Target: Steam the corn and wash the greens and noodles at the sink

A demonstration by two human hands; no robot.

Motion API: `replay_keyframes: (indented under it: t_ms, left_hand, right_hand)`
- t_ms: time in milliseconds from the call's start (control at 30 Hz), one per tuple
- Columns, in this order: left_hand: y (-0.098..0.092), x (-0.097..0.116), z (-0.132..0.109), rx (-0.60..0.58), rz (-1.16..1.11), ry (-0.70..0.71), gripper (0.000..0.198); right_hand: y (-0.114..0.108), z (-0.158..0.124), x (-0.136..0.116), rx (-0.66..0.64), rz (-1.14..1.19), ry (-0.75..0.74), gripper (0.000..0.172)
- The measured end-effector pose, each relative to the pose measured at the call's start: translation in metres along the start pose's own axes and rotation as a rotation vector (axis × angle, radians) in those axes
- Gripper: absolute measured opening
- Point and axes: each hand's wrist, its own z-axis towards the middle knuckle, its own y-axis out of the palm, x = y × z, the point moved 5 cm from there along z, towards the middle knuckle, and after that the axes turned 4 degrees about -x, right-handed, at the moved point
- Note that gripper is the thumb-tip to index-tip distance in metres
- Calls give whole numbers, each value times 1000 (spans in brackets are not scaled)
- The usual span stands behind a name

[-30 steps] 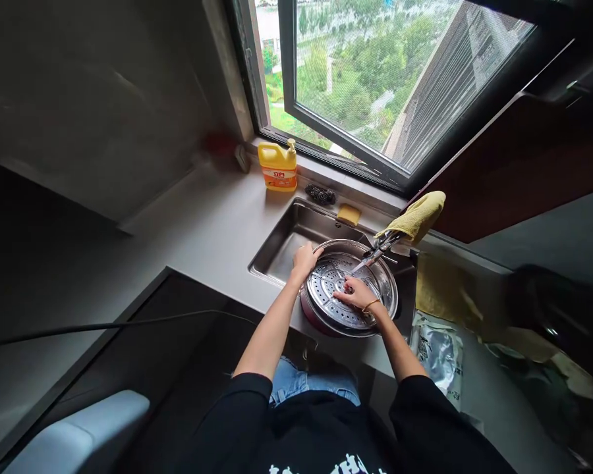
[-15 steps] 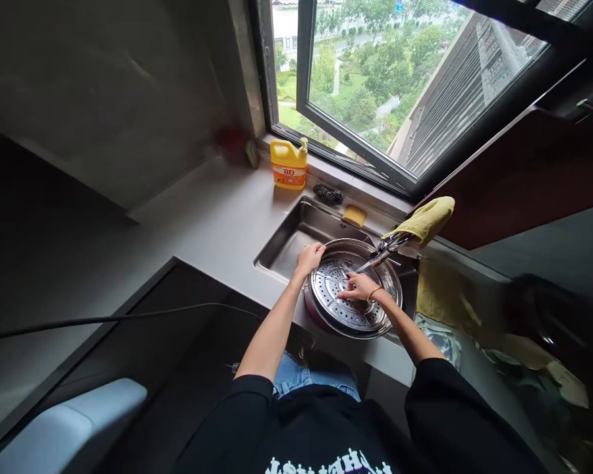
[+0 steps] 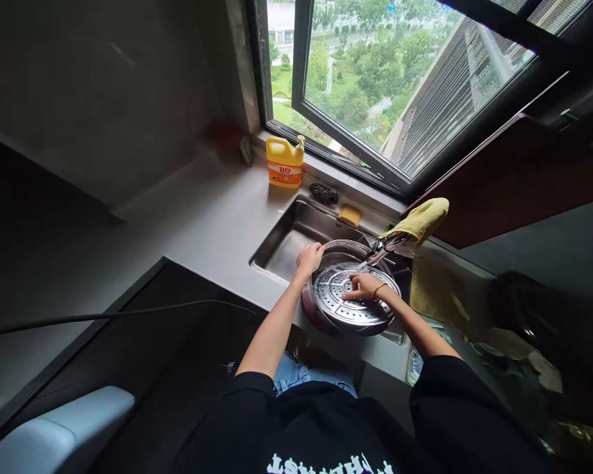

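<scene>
Your left hand (image 3: 308,257) grips the rim of the round, shiny, perforated steel steamer tray (image 3: 348,309), fingers curled; your right hand (image 3: 366,287) presses flat fingertips on its holes.

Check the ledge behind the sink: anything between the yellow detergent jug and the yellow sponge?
Yes. In the head view a dark steel-wool scrubber sits on the ledge between the detergent jug and the sponge, apart from both.

One camera, worn on your head, looks steeply down and forward past your chest. The sink (image 3: 296,230) sits near, at arm's length in mid-frame, set in the counter (image 3: 212,217); the window (image 3: 390,85) fills the top edge beyond.
</scene>
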Motion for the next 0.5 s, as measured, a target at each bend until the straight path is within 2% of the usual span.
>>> replay_keyframes:
  t_ms: [133,367,433,500]
  left_hand:
    - [-1,1,-1,3,6,18,38]
    - [-1,0,-3,-4,35,12,27]
    - [0,0,-2,-14,43,4,29]
    - [0,0,-2,-22,51,-1,33]
  right_hand:
    - [-14,-13,0,-51,112,-41,54]
    - [-43,-70,0,-100,336,-88,56]
    - [-47,-84,7,-77,405,-69,59]
    - [-48,-96,18,27,441,-33,64]
